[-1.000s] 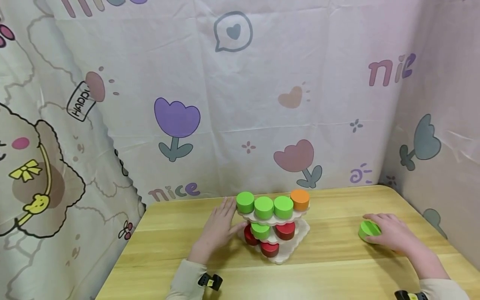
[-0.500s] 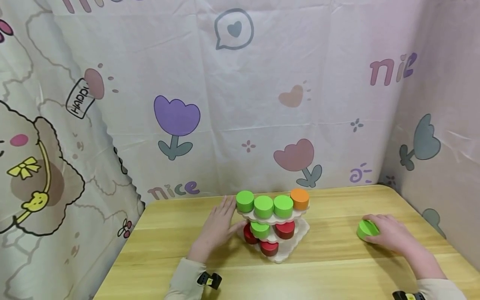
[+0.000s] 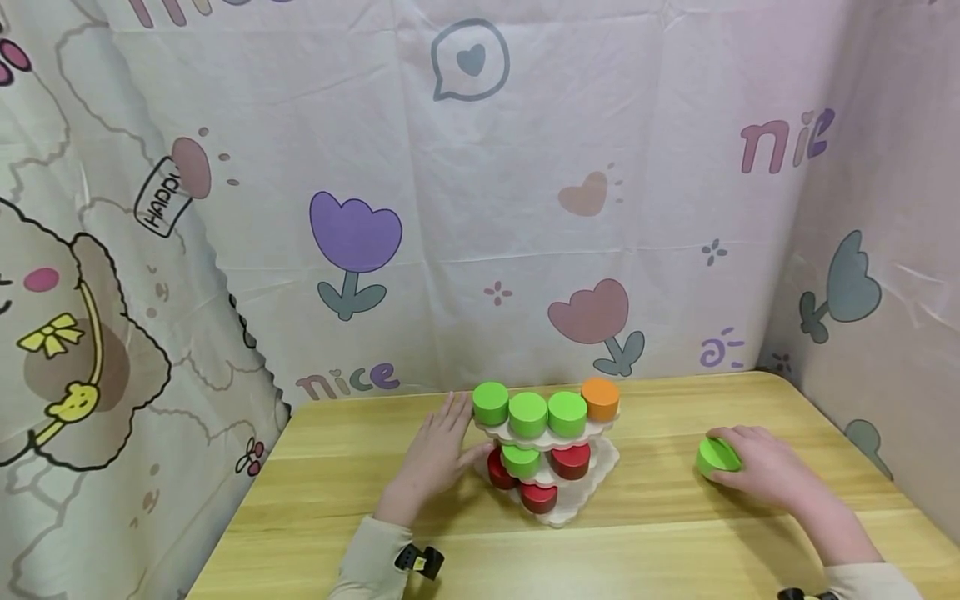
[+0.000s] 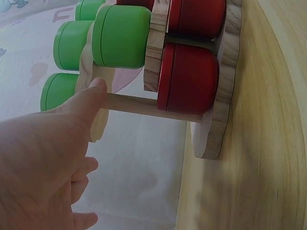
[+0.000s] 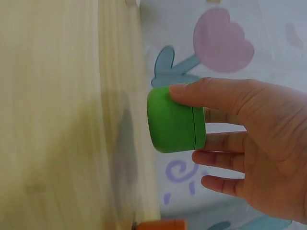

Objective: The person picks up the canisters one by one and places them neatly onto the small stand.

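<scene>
A tiered wooden stand (image 3: 596, 475) with scalloped shelves stands mid-table. Its top shelf bears three green round blocks and an orange block (image 3: 601, 400). Lower down sit another green block (image 4: 122, 36) and three red blocks (image 3: 570, 462). My left hand (image 3: 435, 454) is at the stand's left side, fingers straight; in the left wrist view its thumb lies against the top shelf near a post. To the right, my right hand (image 3: 765, 467) grips a green round block (image 5: 175, 122) between thumb and fingers, above the tabletop. Its far side is hidden.
An orange piece (image 5: 160, 225) shows at the bottom of the right wrist view, partly cut off. The wooden table (image 3: 300, 500) meets a patterned cloth (image 3: 480, 208) at the back and sides.
My right hand has moved left toward the stand with the green block in its grip. The left hand and the stand have stayed in place.
</scene>
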A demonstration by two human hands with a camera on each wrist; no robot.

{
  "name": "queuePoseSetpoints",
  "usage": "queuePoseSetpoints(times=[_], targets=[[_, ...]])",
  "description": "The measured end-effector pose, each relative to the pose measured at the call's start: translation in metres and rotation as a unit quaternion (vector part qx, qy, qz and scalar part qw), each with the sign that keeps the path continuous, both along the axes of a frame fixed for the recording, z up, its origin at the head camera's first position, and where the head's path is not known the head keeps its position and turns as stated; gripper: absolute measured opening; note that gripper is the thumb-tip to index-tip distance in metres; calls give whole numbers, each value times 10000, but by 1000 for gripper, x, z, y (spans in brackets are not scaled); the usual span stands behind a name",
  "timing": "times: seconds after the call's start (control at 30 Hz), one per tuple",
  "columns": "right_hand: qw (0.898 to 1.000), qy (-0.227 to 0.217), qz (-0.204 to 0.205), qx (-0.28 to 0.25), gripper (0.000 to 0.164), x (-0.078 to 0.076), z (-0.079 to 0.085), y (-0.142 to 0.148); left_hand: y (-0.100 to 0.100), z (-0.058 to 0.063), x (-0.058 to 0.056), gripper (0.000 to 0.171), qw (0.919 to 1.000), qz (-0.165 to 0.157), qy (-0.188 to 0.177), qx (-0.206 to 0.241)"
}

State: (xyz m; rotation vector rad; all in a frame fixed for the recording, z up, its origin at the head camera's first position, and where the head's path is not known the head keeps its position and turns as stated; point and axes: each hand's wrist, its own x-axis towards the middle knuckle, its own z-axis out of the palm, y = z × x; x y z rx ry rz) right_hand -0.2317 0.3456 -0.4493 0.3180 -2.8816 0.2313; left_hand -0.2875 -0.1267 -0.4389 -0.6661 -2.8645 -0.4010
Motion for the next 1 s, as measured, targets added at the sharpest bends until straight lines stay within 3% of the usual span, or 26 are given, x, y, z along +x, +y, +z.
queuePoseSetpoints(times=[0.4, 0.7, 1.0], targets=[[9982, 351, 476, 111, 59, 12, 14, -56, 0, 0, 1, 84, 10000, -9, 29, -25], [9930, 736, 915, -97, 59, 20, 12, -85, 0, 0, 1, 84, 10000, 14, 13, -7], [9918, 740, 1042, 1, 54, 26, 8, -107, 0, -1, 0, 85, 10000, 19, 44, -54]])
